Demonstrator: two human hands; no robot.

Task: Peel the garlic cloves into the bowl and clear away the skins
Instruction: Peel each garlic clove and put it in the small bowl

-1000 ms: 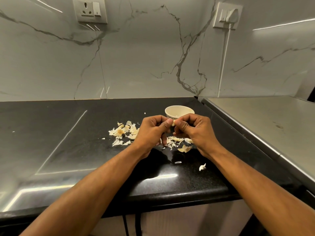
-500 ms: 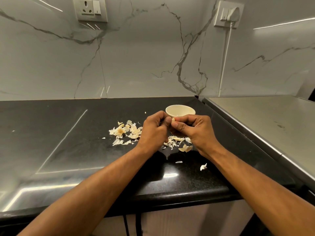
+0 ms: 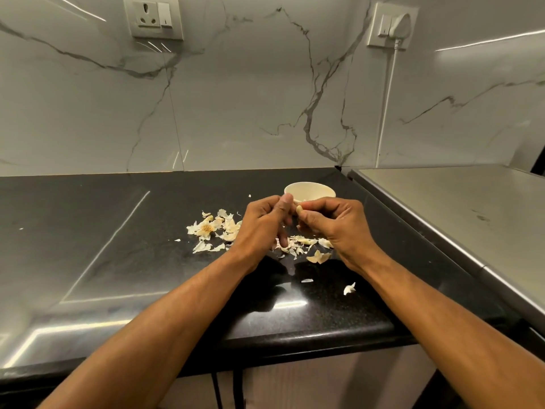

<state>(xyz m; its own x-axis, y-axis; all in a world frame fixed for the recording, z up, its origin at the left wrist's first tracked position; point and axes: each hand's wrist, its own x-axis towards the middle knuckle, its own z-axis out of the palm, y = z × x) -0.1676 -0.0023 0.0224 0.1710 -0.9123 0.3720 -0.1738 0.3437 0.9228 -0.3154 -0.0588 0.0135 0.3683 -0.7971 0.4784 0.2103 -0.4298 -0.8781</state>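
Head view showed my right hand (image 3: 333, 228) pinching a garlic clove (image 3: 299, 209) at frame centre; my left hand (image 3: 262, 222) curled beside it, its grip unclear, below the bowl (image 3: 309, 191).

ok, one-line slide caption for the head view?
Right hand pinches a garlic clove beside left hand, near the bowl, skins strewn on the black counter.

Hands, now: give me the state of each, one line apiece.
Left hand: fingers curled, thumb up by the garlic clove; grip cannot be told.
Right hand: pinching the garlic clove.
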